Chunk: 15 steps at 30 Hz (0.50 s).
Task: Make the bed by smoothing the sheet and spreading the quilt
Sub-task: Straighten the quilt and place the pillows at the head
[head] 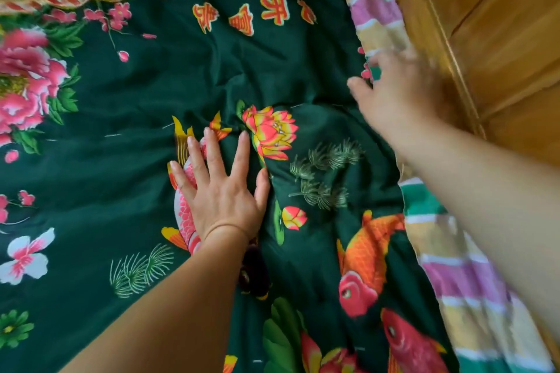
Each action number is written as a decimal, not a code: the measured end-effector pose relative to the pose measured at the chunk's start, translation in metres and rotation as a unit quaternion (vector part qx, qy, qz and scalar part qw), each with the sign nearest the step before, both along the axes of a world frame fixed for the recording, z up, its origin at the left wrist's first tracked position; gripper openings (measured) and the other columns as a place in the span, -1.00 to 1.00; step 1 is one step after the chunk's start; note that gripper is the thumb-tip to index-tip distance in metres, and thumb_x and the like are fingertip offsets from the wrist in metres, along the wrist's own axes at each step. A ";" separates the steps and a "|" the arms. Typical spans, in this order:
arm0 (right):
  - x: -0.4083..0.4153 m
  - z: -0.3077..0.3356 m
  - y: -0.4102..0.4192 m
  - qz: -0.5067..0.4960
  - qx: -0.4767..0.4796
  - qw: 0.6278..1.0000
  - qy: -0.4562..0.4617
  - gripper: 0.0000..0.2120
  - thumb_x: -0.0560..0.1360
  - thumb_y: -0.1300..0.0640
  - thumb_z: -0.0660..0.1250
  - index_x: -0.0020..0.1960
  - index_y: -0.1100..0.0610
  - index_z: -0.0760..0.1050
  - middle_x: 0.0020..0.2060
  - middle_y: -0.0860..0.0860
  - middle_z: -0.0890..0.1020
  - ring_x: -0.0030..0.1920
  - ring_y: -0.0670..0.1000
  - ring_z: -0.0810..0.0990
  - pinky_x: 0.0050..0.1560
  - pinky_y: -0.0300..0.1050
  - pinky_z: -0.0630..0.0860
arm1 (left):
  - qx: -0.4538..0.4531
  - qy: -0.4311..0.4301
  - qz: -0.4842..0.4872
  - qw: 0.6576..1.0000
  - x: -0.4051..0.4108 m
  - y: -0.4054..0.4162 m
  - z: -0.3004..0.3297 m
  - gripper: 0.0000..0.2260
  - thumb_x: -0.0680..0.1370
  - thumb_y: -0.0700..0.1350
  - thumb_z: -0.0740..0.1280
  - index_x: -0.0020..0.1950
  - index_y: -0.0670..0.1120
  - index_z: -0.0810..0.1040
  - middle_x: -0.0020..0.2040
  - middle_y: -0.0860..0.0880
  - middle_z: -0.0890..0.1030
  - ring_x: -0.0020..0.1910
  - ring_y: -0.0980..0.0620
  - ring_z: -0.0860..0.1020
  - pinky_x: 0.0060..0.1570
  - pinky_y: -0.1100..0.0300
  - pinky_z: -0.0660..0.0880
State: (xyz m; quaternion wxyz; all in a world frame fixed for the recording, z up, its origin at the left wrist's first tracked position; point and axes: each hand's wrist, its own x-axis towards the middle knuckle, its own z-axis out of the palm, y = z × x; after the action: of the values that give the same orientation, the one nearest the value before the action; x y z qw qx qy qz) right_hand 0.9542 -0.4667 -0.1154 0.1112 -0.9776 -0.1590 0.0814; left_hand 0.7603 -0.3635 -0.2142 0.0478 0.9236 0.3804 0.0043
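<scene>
The dark green quilt (pixel 181 94) with flowers and fish lies spread over the bed, wrinkled near its right edge. The left hand (pixel 221 191) presses flat on it, fingers apart. The right hand (pixel 397 91), blurred and open, touches the quilt's edge beside the striped sheet (pixel 466 288) and the wooden board (pixel 500 39).

Dark green cotton quilt (pixel 145 118), printed with big pink peonies, a red-and-yellow lotus, orange and red koi, pale water weeds. Red characters edged in yellow near the top, under a wavy red-and-white twisted ribbon band. Striped sheet (pixel 466 281) along the right edge: bands of pink-purple, pale yellow, green, white. Golden-brown wooden bed frame (pixel 500 24) beyond.
</scene>
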 end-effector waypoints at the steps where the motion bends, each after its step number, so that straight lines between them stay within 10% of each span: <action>1: 0.013 -0.007 0.003 -0.021 -0.002 1.000 0.008 -0.43 0.47 -0.20 0.30 0.36 0.11 0.37 0.30 0.19 0.41 0.31 0.23 0.36 0.29 0.06 0.30 | 0.007 -0.001 -0.003 1.000 0.001 0.000 0.000 -0.43 0.49 0.24 -0.03 0.49 0.15 0.20 0.54 -0.16 0.12 0.52 -0.22 0.03 0.40 -0.21 -0.21; 7: 0.039 -0.037 0.019 -0.162 -0.018 0.976 0.141 0.13 0.27 -0.33 0.45 0.55 0.11 -0.11 0.46 0.15 0.24 0.42 0.21 0.27 0.37 0.10 0.24 | 0.033 -0.014 -0.003 0.999 0.000 0.001 -0.004 -0.44 0.49 0.24 -0.01 0.48 0.13 0.25 0.52 -0.17 0.19 0.51 -0.24 0.09 0.39 -0.20 -0.19; 15: 0.025 -0.019 0.019 -0.024 -0.011 0.997 -0.072 -0.47 0.52 0.08 0.36 0.38 0.18 0.21 0.32 0.15 0.44 0.26 0.22 0.49 0.14 0.08 0.42 | 0.025 -0.033 -0.001 0.999 -0.003 0.001 -0.005 -0.41 0.50 0.26 -0.08 0.50 0.12 0.21 0.54 -0.14 0.14 0.53 -0.17 0.06 0.40 -0.16 -0.23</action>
State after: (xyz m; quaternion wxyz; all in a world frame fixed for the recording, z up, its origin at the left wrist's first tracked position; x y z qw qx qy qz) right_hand 0.9790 -0.4479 -0.1343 0.0907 -0.9856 -0.1425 0.0095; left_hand 0.7572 -0.3623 -0.2187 0.0367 0.9243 0.3774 0.0440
